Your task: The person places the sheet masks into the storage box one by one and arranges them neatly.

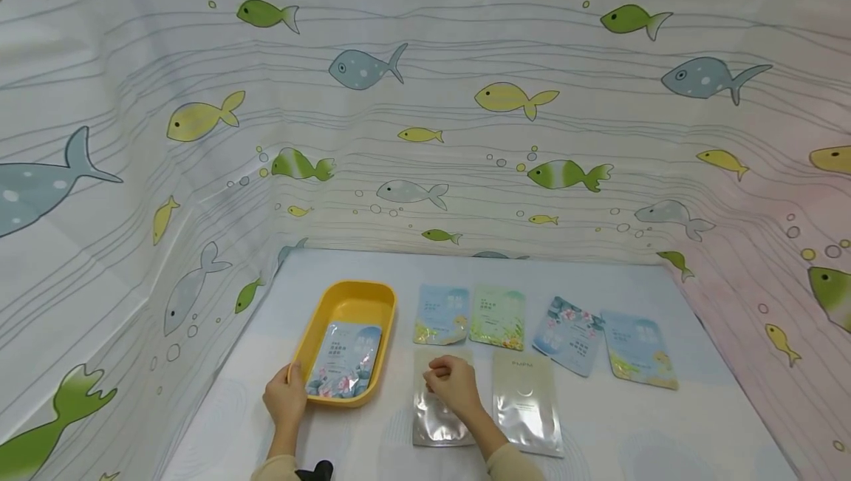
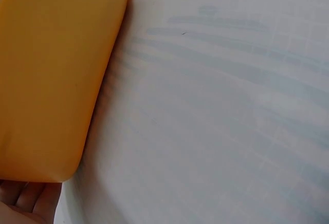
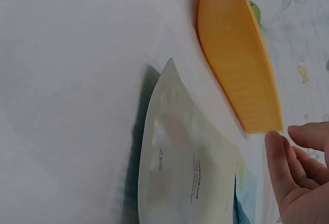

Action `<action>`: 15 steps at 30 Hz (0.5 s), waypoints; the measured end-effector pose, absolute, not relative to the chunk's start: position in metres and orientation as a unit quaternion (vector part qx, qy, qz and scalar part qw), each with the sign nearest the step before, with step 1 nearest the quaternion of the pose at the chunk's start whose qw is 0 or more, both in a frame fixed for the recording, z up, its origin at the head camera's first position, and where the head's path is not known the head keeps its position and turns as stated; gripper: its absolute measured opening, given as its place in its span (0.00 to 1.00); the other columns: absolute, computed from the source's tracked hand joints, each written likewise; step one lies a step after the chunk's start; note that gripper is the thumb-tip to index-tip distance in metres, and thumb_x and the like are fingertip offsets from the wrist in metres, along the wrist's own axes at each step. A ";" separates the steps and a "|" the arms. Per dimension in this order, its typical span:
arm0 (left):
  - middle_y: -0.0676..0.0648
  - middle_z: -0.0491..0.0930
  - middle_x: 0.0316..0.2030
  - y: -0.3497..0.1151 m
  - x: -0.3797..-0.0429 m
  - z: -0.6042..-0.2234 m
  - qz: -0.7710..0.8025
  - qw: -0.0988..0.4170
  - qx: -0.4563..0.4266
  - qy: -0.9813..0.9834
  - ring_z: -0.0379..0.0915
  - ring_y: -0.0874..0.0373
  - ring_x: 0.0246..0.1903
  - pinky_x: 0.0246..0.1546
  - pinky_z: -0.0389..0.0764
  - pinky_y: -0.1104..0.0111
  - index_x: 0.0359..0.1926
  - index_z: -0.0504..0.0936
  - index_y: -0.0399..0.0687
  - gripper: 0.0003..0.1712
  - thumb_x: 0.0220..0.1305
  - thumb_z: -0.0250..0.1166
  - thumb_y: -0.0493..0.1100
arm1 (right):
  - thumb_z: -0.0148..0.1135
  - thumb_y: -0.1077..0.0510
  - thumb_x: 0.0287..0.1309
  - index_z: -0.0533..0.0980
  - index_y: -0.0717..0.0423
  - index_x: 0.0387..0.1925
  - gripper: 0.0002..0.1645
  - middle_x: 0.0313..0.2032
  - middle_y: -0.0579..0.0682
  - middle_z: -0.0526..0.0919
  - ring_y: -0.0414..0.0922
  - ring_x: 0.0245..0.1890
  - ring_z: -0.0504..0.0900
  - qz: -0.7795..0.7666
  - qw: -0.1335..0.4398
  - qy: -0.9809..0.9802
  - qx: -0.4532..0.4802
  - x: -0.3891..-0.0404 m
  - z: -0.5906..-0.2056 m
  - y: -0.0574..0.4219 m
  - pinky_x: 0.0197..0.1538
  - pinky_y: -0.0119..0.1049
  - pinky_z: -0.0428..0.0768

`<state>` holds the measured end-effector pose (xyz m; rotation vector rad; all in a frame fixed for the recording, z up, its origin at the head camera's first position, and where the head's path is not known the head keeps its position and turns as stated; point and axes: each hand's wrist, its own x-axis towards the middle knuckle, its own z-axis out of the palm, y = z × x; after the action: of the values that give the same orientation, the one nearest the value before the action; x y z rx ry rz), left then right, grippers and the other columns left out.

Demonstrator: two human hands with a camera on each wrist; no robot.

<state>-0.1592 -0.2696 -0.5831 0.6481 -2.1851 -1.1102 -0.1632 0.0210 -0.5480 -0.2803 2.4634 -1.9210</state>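
Observation:
My left hand (image 1: 286,396) grips the near left corner of a yellow plastic tray (image 1: 359,309); in the left wrist view its fingers (image 2: 31,198) show at the end of the tray wall. Inside the tray lies a blue-grey sachet (image 1: 346,355) with pink flowers printed along its bottom. Over a silver sachet (image 1: 439,425) hovers my right hand (image 1: 455,385), fingers loosely bent and holding nothing. From the right wrist, thumb and forefinger stand slightly apart. A second silver sachet (image 1: 527,407) lies just right of that hand.
Behind the silver sachets lie a blue sachet (image 1: 442,315) and a green sachet (image 1: 497,317). Farther right are a tilted flowered sachet (image 1: 569,335) and another blue sachet (image 1: 641,348). Fish-printed sheeting (image 1: 425,163) walls the white table at the back and both sides.

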 end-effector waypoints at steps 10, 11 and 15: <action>0.24 0.78 0.38 -0.268 -0.161 -0.579 -0.423 0.293 0.253 -0.819 0.74 0.28 0.41 0.44 0.72 0.43 0.40 0.79 0.21 0.16 0.64 0.55 0.35 | 0.65 0.69 0.46 0.78 0.71 0.33 0.09 0.24 0.52 0.81 0.40 0.23 0.79 -0.528 -0.066 0.845 -0.045 -0.155 -0.550 0.054 0.29 0.27 0.78; 0.24 0.78 0.38 -0.267 -0.161 -0.579 -0.422 0.291 0.254 -0.820 0.74 0.28 0.42 0.44 0.72 0.43 0.40 0.79 0.21 0.16 0.64 0.55 0.35 | 0.65 0.69 0.46 0.77 0.71 0.33 0.10 0.25 0.51 0.81 0.40 0.23 0.79 -0.525 -0.063 0.848 -0.041 -0.154 -0.550 0.057 0.29 0.27 0.78; 0.24 0.78 0.39 -0.267 -0.158 -0.578 -0.422 0.283 0.259 -0.822 0.74 0.28 0.42 0.44 0.72 0.43 0.40 0.78 0.20 0.16 0.64 0.54 0.35 | 0.66 0.68 0.47 0.77 0.71 0.34 0.11 0.25 0.51 0.81 0.41 0.25 0.78 -0.519 -0.049 0.853 -0.027 -0.152 -0.552 0.070 0.30 0.27 0.78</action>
<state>-0.1581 -0.2671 -0.5780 0.6933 -2.1998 -1.1285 -0.1521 0.0702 -0.5515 -0.0881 2.7678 -1.6827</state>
